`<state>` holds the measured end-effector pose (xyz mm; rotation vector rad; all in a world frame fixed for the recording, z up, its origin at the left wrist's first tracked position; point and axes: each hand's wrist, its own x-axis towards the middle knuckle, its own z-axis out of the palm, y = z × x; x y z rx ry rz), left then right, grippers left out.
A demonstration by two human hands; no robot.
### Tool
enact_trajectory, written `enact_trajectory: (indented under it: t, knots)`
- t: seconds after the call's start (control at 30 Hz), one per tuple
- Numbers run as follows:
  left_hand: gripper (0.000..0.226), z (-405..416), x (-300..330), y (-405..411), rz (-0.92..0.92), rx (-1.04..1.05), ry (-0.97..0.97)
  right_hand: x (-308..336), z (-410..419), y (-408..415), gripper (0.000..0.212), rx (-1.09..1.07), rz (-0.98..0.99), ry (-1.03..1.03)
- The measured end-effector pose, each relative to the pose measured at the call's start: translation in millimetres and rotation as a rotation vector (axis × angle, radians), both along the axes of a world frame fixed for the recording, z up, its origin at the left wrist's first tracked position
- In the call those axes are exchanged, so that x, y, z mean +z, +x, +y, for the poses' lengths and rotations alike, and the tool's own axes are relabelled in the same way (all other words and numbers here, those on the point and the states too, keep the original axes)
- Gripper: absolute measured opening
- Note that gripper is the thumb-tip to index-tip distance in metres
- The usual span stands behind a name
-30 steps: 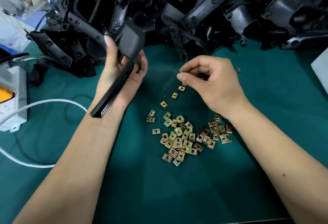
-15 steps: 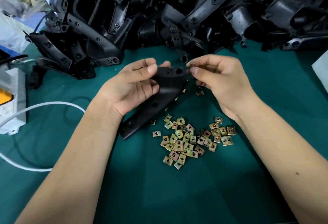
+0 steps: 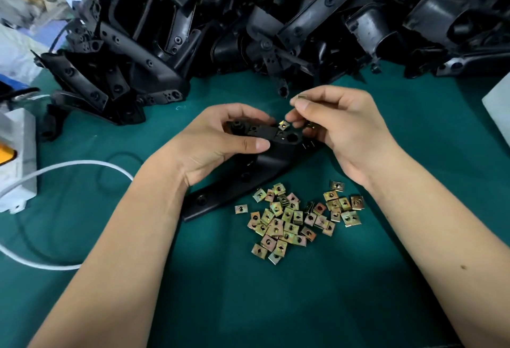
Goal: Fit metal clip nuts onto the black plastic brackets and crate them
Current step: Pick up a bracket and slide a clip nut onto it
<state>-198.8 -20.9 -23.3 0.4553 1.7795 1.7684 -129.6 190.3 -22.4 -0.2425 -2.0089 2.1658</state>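
Observation:
My left hand point(image 3: 215, 140) grips the upper end of a long black plastic bracket point(image 3: 248, 179) that slants down to the left over the green mat. One metal clip nut point(image 3: 283, 126) sits at the bracket's top edge, at the fingertips of my right hand point(image 3: 342, 129). That hand also pinches further clip nuts point(image 3: 310, 124) between its curled fingers. A loose heap of brass-coloured clip nuts point(image 3: 289, 220) lies on the mat just below the bracket.
A big pile of black plastic brackets point(image 3: 276, 22) fills the back of the table. At the left stand a white box point(image 3: 19, 160) and a white cable point(image 3: 69, 165). A pale object point(image 3: 499, 107) shows at the right edge. The green mat point(image 3: 248, 292) spreads toward me.
The bracket came down from upright in my left hand to lie slanted between both hands. My right hand moved in to the bracket's top end, and a clip nut now sits there.

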Motion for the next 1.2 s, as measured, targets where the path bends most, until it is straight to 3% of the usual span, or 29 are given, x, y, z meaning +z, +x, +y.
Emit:
enact_trajectory:
  t: [0.07, 0.23, 0.33, 0.5, 0.7, 0.97, 1.07, 1.2]
  knots:
    - [0.055, 0, 0, 0, 0.041, -0.01, -0.064, 1, 0, 1, 0.012, 0.005, -0.012, -0.002]
    - [0.021, 1, 1, 0, 0.013, 0.07, 0.027, 1, 0, 3, 0.02, 0.007, -0.027, 0.02]
    - [0.018, 1, 2, -2, -0.033, 0.057, 0.161, 5, 2, 4, 0.021, 0.002, -0.001, -0.049]
    - [0.02, -2, 5, 0, -0.071, -0.034, 0.19, 6, -2, 2, 0.018, -0.023, 0.035, -0.1]
    - [0.012, -7, 4, -1, -0.014, -0.114, 0.075, -1, -7, 1, 0.013, -0.07, 0.205, 0.182]
    - [0.013, -1, 2, 1, 0.068, -0.106, 0.047, -6, -9, 1, 0.013, 0.019, 0.131, 0.314]
    - [0.014, 0, 2, 1, 0.083, -0.089, 0.075, -4, -9, 2, 0.011, 0.014, 0.11, 0.25]
    - [0.015, -1, 3, 0, 0.076, -0.085, 0.056, 3, -8, 4, 0.014, 0.035, 0.044, -0.007]
